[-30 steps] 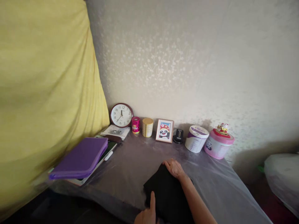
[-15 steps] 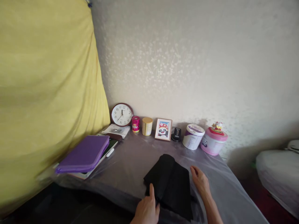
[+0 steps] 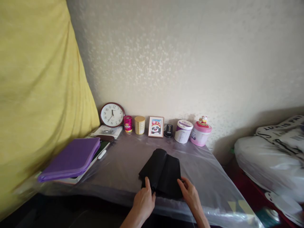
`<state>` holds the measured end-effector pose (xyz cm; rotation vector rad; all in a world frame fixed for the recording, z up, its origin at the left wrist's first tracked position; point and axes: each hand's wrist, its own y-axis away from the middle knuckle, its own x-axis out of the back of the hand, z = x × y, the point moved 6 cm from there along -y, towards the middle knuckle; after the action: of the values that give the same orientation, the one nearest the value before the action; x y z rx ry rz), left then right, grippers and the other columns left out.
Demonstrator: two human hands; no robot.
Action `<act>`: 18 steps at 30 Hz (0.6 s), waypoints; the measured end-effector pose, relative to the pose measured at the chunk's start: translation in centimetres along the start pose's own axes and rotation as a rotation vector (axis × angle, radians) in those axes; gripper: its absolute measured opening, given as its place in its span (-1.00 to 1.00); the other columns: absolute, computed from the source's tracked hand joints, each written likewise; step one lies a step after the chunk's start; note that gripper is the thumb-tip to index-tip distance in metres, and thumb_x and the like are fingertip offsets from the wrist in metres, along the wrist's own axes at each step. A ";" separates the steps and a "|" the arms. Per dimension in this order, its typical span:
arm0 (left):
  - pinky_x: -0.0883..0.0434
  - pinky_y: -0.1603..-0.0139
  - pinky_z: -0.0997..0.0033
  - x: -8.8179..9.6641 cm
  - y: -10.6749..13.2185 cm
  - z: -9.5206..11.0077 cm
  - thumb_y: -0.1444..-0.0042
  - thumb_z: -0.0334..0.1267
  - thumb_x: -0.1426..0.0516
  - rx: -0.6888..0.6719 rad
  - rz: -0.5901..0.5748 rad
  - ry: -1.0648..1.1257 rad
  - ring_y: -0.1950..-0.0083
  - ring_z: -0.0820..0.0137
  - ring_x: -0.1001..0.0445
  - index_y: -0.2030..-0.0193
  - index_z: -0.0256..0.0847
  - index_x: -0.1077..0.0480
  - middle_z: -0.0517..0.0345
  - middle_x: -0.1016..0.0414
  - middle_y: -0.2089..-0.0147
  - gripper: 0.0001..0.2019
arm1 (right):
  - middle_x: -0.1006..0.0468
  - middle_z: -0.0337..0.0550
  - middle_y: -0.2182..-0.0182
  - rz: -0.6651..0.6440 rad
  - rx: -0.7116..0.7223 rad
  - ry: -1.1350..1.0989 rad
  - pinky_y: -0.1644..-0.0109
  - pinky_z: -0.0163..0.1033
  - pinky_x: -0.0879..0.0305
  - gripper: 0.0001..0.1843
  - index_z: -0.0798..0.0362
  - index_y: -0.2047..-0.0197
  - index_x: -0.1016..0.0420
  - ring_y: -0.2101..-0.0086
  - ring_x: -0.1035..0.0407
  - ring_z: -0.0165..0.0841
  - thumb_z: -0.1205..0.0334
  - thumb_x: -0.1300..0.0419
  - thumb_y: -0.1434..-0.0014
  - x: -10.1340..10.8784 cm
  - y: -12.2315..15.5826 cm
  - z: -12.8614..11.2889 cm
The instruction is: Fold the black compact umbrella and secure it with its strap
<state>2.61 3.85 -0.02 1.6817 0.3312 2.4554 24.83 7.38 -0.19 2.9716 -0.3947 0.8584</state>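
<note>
A black folded cloth-like item (image 3: 163, 174) lies near the table's front edge, a raised fold running along its middle. I cannot tell what kind of article it is. At its near left edge, my left hand (image 3: 144, 201) is closed, thumb on top and fingers curled beneath. My right hand (image 3: 190, 191) pinches its right edge between thumb and fingers. Parts of the fingers are hidden under the dark material.
A purple zip folder (image 3: 71, 158) lies on books at the left. Along the wall stand a clock (image 3: 112, 114), a framed panda picture (image 3: 156, 126), several tubs and a black object (image 3: 168, 130). Clear plastic covers the table (image 3: 201, 174). White bags (image 3: 266, 164) sit at right.
My right hand has come in from beside the black item and taken its right edge. My left hand keeps its hold. The camera view has turned to the right.
</note>
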 end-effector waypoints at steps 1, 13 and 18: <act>-0.29 0.18 0.38 0.0 0.0 0.0 -0.20 -0.26 0.10 0.000 0.002 0.000 0.10 0.24 -0.45 -0.30 -0.53 0.25 -0.18 -0.47 0.12 -0.38 | -0.50 -0.21 0.58 -0.017 -0.022 -0.036 0.58 -0.32 -0.28 -0.52 0.03 0.24 -0.51 0.51 -0.42 -0.29 -0.16 -0.08 0.05 -0.2 0.2 0.0; -0.32 0.18 0.35 0.1 -0.1 0.0 -0.19 -0.28 0.10 0.020 0.004 -0.013 0.11 0.21 -0.47 -0.30 -0.54 0.21 -0.21 -0.49 0.13 -0.40 | -0.50 -0.19 0.49 -0.077 0.139 -0.354 0.40 -0.28 -0.33 -0.46 0.12 0.10 -0.44 0.42 -0.41 -0.31 -0.07 -0.19 0.08 -3.9 -2.2 -8.6; -0.33 0.16 0.35 0.0 -0.2 0.2 -0.17 -0.30 0.09 0.022 -0.011 -0.027 0.09 0.20 -0.47 -0.30 -0.55 0.18 -0.25 -0.47 0.09 -0.40 | -0.43 -0.27 0.56 -0.140 0.217 -0.242 0.48 -0.34 -0.22 -0.56 0.13 0.12 -0.43 0.51 -0.33 -0.39 0.04 -0.17 0.03 -8.5 -3.3 -11.0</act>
<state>2.80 4.07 0.04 1.7149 0.3638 2.4278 13.00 13.58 4.82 3.2669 -0.1000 0.5622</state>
